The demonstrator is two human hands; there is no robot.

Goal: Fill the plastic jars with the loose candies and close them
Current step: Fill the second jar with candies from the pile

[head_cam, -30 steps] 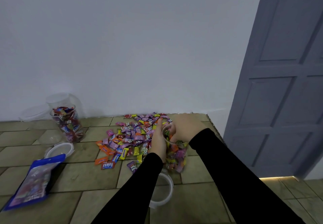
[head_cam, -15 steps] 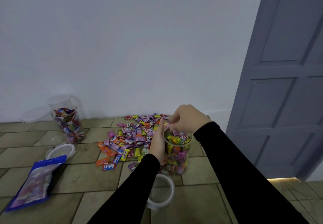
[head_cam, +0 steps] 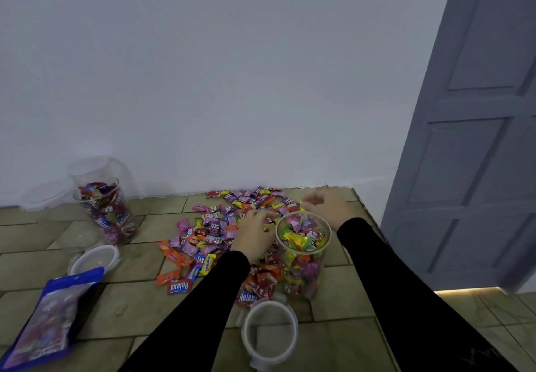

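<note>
Standing between both hands, jar [head_cam: 303,251]

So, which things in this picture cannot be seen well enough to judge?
- Left hand, head view: its fingertips are buried in the candy pile, so whether they pinch a candy is unclear.
- Right hand: blurred; anything it holds is hidden by its curled fingers.
- Front jar: the left sleeve covers its lower left side.
- Blue bag: print too blurred to read, corner cut off by the left edge.
</note>
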